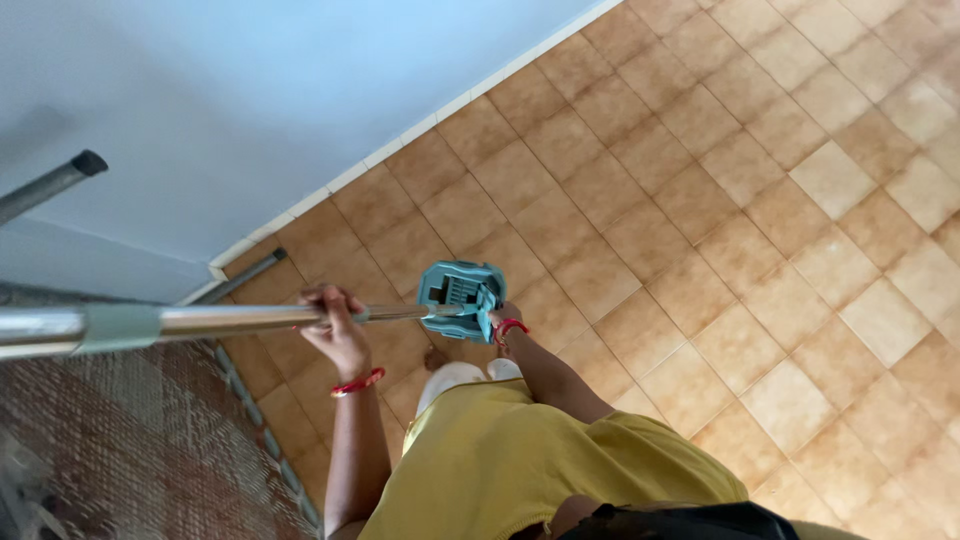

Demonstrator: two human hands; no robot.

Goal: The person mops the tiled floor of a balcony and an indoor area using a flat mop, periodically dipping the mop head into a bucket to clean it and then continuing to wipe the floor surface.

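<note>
the left hand [335, 325] has its fingers wrapped around the mop pole [250, 320]. the right hand [500, 322], at 3 o'clock, touches the blue mop head [460, 290]; its fingers are hidden.

1. From my end, brown tiled floor [760, 250] fills most of the frame; pale blue wall [250, 100] up top with a white skirting strip [420, 128];
2. patterned rug [130, 450] lower left;
3. grey pole [50, 185] against the wall

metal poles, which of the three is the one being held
The shiny pole with the teal mop head at its end: the left hand grips it and the right hand is at the head. The two dull grey poles by the wall are untouched.
</note>
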